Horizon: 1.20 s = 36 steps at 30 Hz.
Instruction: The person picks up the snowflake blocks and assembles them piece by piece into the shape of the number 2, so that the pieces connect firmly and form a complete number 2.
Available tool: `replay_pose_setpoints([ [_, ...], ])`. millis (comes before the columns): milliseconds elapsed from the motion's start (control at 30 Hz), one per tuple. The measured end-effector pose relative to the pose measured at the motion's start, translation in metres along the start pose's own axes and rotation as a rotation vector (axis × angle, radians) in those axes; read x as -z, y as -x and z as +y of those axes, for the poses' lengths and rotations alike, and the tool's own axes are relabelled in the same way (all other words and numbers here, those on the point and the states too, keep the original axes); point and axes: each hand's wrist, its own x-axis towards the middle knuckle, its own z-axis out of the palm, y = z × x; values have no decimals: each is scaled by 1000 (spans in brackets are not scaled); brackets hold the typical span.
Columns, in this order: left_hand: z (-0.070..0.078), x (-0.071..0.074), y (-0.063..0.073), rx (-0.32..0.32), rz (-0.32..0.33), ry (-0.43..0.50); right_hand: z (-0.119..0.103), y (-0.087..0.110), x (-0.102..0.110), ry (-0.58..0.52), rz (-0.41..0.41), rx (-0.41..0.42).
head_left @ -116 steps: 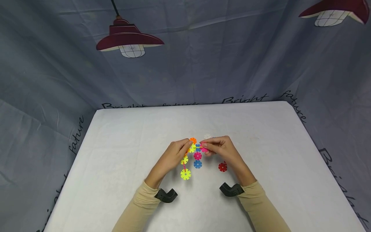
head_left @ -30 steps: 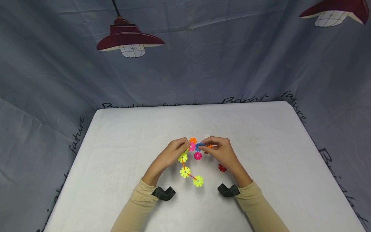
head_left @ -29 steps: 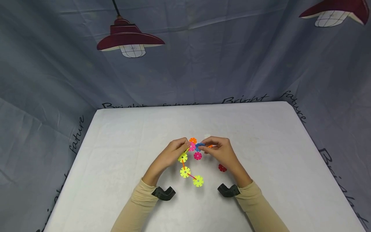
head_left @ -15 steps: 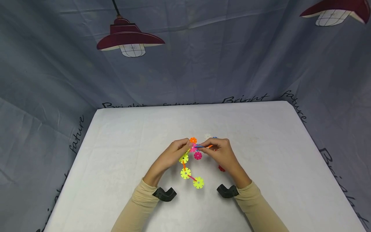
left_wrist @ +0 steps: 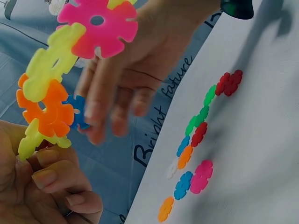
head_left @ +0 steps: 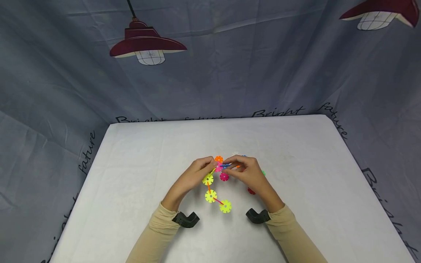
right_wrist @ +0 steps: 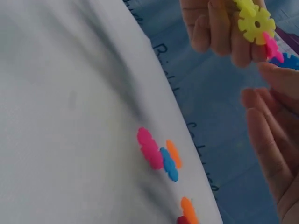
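Note:
My left hand [head_left: 197,173] holds a chain of interlocked plastic snowflake discs, pinched near its top. In the head view the chain hangs down to a yellow disc [head_left: 225,206] at its low end. At the upper end are a pink disc [head_left: 218,167] and a blue snowflake disc [left_wrist: 77,112], seen edge-on from above. My right hand [head_left: 246,171] is beside that blue disc, its thumb and forefinger apart around it. The right wrist view shows the right fingers [right_wrist: 261,135] stretched and loose. Whether a fingertip touches the blue disc is hard to tell.
Loose discs lie on the white table [head_left: 148,175]: an orange one [head_left: 218,159], a pink one [head_left: 224,176] and a red one [head_left: 251,191]. The left wrist view shows a row of further discs, including green ones [left_wrist: 204,113]. A grey curtain [head_left: 210,80] surrounds the table.
The blue disc that lay nearest on the table has been lifted to the chain's end beside a pink disc. My right fingers, pinching it before, have spread. The chain's low end has swung right.

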Motion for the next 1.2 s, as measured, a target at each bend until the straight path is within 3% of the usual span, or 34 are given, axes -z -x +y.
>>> replay_pose_setpoints([
  [67,0,1,0,-4,6,-2,6,0,-2,32,-28,-83],
  [200,1,2,1,-6,17,-9,18,0,-6,208,-76,-235],
  [333,2,3,1,-9,19,-7,24,1,-12,342,-109,-332],
  [467,2,3,1,-7,20,-12,24,1,-16,389,-112,-349],
  [800,2,4,0,-3,23,-6,26,1,-20,409,-140,-298],
  [900,1,4,1,1,25,-1,26,1,-20,381,-151,-281],
  [1000,1,5,1,1,32,-1,26,0,-16,287,-157,-293],
  [1200,-1,6,0,-15,45,-10,19,-3,5,-83,-89,-385],
])
